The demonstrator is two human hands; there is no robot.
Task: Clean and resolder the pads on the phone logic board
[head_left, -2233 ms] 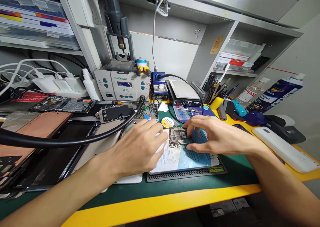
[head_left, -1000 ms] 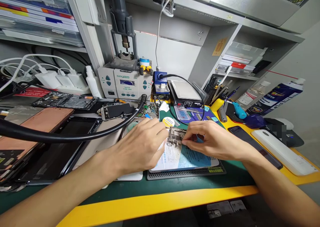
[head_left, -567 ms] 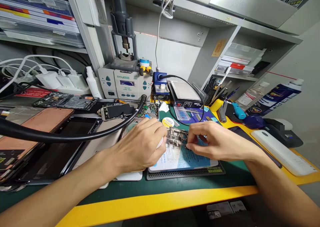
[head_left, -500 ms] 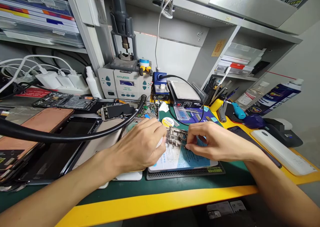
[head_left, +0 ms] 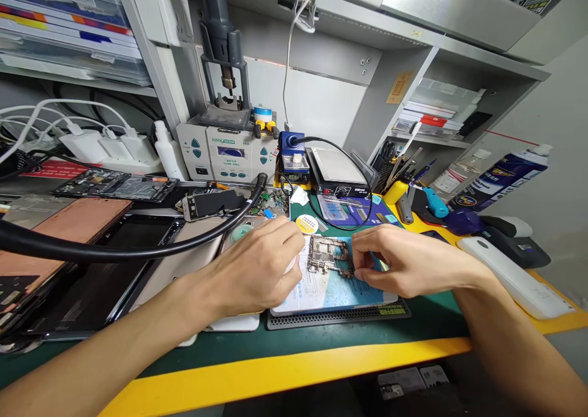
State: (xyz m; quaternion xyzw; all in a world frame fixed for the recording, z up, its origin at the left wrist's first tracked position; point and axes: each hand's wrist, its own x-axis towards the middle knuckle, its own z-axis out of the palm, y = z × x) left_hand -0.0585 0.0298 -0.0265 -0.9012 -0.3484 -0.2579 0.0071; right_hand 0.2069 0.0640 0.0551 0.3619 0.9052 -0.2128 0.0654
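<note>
A phone circuit board (head_left: 324, 255) with metal shields and cut-outs lies over a white and blue printed pad (head_left: 321, 297). My right hand (head_left: 390, 258) is at the board's right edge, thumb and index finger pinched at its lower right corner. Just left of the board is my left hand (head_left: 260, 264), its fingers curled closed. A bit of something white shows between its thumb and fingers, mostly hidden by the hand. Under the pad sits a dark perforated plate (head_left: 312, 321) on the green mat (head_left: 367, 342).
A thick black hose (head_left: 138, 251) arches over the phone parts at left from a hot-air station (head_left: 229, 155). Behind the board stand a blue soldering station (head_left: 293, 150) and a heating plate (head_left: 337, 166). A white phone-like slab (head_left: 512, 276) and spray can (head_left: 500, 181) are right.
My right hand has shifted slightly right, uncovering more of the circuit board's right side. My left hand keeps nearly the same place and closed shape.
</note>
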